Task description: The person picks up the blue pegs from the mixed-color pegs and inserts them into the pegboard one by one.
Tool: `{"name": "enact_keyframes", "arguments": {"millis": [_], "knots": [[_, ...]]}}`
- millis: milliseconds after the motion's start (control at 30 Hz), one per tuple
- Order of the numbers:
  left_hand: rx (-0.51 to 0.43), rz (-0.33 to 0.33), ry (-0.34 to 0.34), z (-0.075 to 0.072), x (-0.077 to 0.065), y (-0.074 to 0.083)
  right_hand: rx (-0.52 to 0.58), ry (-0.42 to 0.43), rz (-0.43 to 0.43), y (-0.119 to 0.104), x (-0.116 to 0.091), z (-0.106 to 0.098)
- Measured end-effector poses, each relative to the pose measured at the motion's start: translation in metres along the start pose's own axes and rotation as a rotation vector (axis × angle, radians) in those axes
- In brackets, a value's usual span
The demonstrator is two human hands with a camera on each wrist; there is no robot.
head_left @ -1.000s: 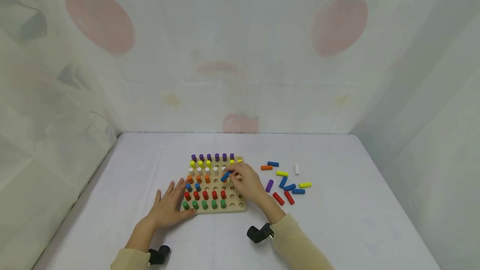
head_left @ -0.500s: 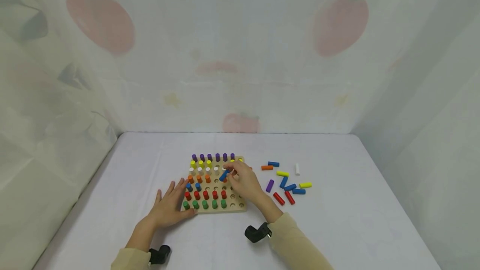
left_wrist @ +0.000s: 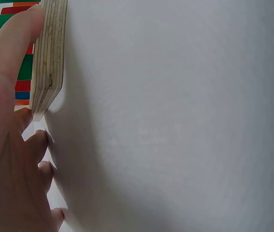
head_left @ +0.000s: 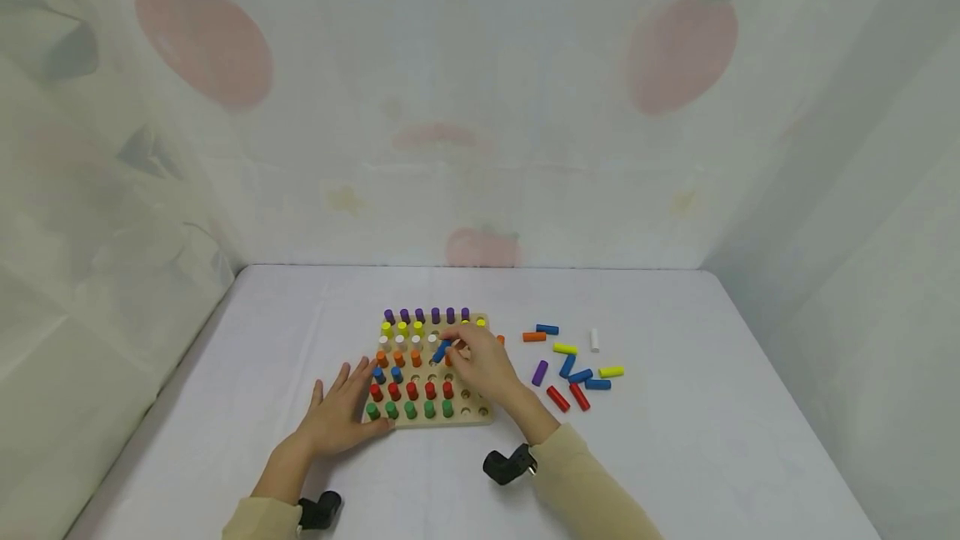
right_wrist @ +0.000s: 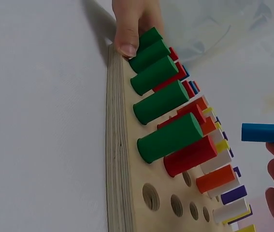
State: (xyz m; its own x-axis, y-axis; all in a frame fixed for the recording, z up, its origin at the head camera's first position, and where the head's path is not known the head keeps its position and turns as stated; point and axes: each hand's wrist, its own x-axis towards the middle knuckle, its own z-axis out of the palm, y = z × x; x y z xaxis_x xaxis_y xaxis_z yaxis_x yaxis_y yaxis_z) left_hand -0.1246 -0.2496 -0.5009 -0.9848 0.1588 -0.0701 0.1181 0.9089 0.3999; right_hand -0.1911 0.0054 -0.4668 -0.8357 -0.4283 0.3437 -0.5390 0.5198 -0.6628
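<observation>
1. Head view shows me a wooden board [head_left: 474,403] on the white surface [head_left: 675,440]. The filling of it looks more than half finished, if I judge by the standing pegs.
2. As done, I count six purple pegs [head_left: 419,315] in the farthest row, and five red pegs [head_left: 412,391] and five green pegs [head_left: 410,410] in the two nearest rows.
3. Yellow pegs [head_left: 402,329], white pegs [head_left: 400,343] and orange pegs [head_left: 398,358] stand also in rows, but a hand hides part of them, so I cannot tell their full number.
4. The blue row seems the least advanced: I see only two standing blue pegs [head_left: 396,374], with free holes [head_left: 432,377] after them.
5. The right hand [head_left: 483,365] has its fingers clamped on a blue peg [head_left: 441,351], which is tilted above the board. In the right wrist view it is apart from the wood, so not yet inserted.
6. The left hand [head_left: 335,417] has its fingers spread apart by the board's left side, the thumb touching the near edge; I suppose that it steadies the board.
7. What is left: to the right lie loose blue pegs [head_left: 581,376], red ones [head_left: 557,398], yellow ones [head_left: 611,372], one purple [head_left: 540,372], one white [head_left: 595,340] and at least one orange [head_left: 534,337].
</observation>
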Motion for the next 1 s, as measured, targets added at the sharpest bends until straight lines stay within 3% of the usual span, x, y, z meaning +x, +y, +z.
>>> {"name": "enact_keyframes", "arguments": {"millis": [433,1000], "knots": [[-0.017,0.000,-0.002,0.001,0.000,-0.002,-0.027,-0.028,-0.013,-0.008,0.011,0.011],[-0.002,-0.002,-0.005,0.001,0.001,-0.003,-0.032,-0.104,0.014,-0.016,0.011,0.025]]}}
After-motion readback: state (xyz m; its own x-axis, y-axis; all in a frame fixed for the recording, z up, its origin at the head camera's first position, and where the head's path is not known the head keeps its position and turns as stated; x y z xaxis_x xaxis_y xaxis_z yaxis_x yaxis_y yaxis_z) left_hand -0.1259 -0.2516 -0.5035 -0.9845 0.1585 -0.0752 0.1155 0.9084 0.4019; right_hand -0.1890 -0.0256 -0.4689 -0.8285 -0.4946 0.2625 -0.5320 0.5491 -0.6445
